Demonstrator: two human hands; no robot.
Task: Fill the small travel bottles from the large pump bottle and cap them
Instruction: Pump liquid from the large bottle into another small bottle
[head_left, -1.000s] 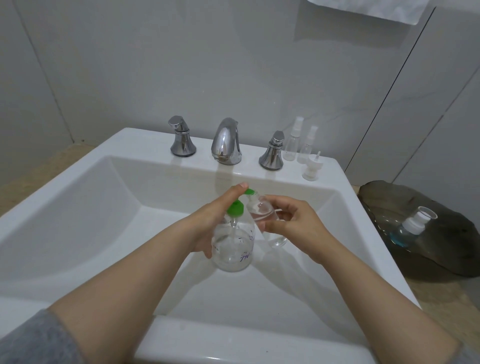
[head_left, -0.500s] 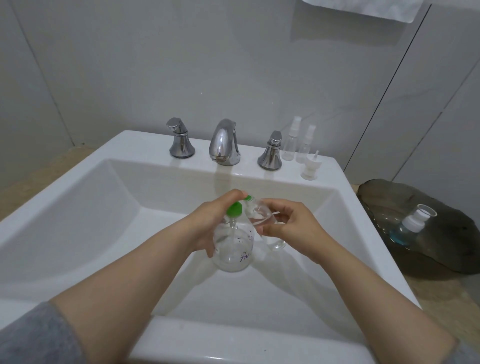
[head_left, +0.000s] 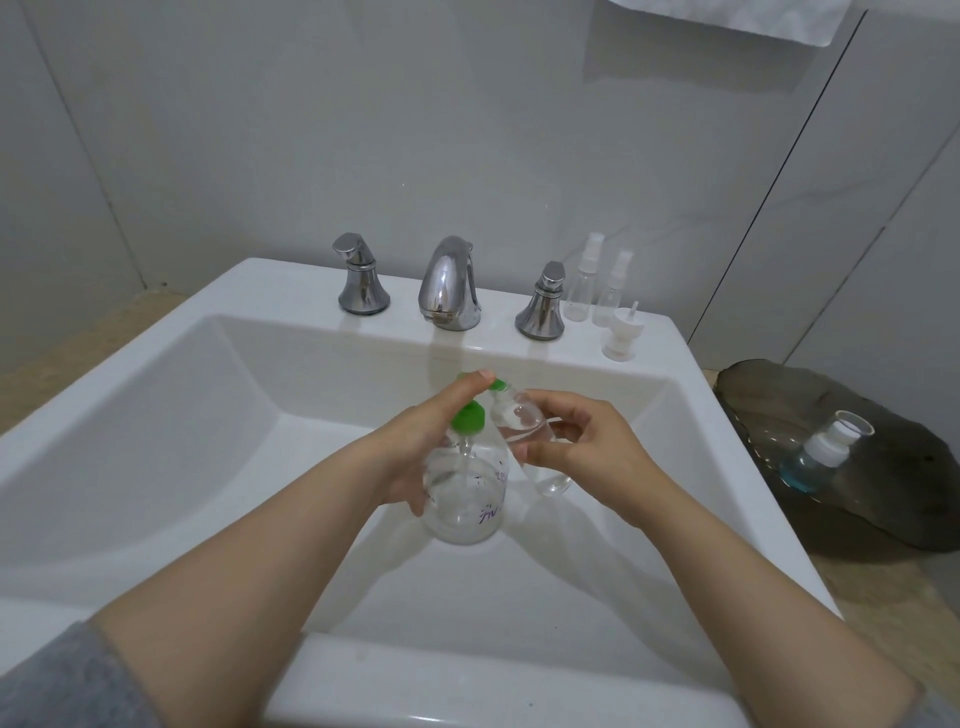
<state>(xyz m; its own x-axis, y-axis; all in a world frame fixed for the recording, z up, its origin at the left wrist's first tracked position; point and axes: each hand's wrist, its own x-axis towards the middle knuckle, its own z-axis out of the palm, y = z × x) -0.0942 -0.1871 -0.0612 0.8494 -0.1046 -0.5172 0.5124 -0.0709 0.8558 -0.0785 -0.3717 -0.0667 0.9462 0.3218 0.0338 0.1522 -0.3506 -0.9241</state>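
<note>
While your left grip (head_left: 415, 454) clasps the pump bottle (head_left: 467, 501), your right grip (head_left: 587, 447) pinches the travel bottle (head_left: 519, 426), mouth tilted toward the nozzle (head_left: 497, 385).

Open basin (head_left: 171, 447) left, faucet (head_left: 448, 283) and handles (head_left: 363, 283) lining back ledge (head_left: 280, 286), spray bottles (head_left: 597, 286) crowding right corner

Over the sink (head_left: 467, 675) we hold the pump bottle (head_left: 465, 493) in our left hand (head_left: 415, 447), with the travel bottle (head_left: 519, 421) just right of it in our right hand (head_left: 587, 441). Behind, the faucet (head_left: 449, 283) stands between two handles (head_left: 361, 278). To their right stand two small bottles (head_left: 584, 278), with a loose cap (head_left: 623, 335) in front. A tray (head_left: 883, 519) right of the sink holds another bottle (head_left: 823, 452).
</note>
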